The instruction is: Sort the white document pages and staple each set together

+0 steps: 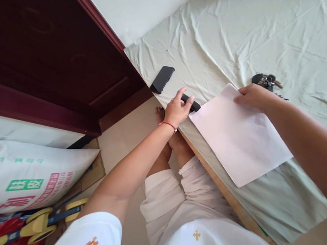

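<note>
My left hand (178, 111), with a red string on its wrist, is closed around a slim black stapler (196, 106) at the edge of the bed. The stapler's far end meets the left edge of some white paper (239, 135); whether the paper lies inside its jaws I cannot tell. The fingers of my right hand (254, 97) pinch the paper's top edge, thumb on top. The paper lies flat on the pale green sheet, and whether it is one page or several is unclear. A bunch of keys (267, 81) rests just beyond my right hand.
A black phone (162, 79) lies on the bedsheet (222, 36) left of the stapler. The wooden bed edge (227, 193) runs beside my legs. To the left are a dark red wooden panel (56, 33), a full white sack (31, 180) and a yellow-and-blue object (43, 223).
</note>
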